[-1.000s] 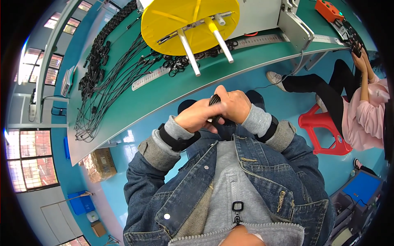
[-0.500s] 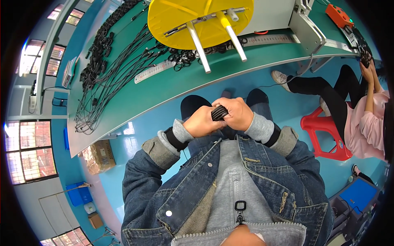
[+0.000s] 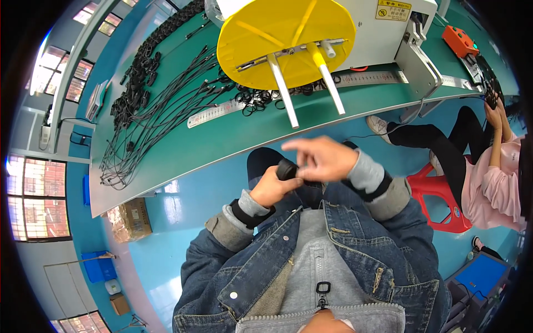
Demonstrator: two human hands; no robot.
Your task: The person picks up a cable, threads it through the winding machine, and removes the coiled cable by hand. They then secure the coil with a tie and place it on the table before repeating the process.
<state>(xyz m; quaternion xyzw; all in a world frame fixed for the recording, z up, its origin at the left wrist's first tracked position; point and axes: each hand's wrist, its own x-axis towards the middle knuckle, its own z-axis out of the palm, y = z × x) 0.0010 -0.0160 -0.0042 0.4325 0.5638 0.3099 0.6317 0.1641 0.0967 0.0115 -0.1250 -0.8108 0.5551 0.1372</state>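
My left hand is closed around a coiled bundle of black cable, low in front of my lap. Close to the right of the coil is my right hand, its index finger stretched out to the left and the other fingers loosely bent. I see nothing held in it; whether its lower fingers touch the coil I cannot tell. Beyond my hands, a yellow disc with two metal rods juts over the near edge of the bench.
The green bench carries loose black cables, small black rings and a metal ruler. An orange control box sits at the far right. On the right, another person in pink sits on a red stool, handling black cables.
Both hands gripped the coil before. Now my right hand has come away with its index finger extended, while the left keeps the coil. The view has shifted slightly.
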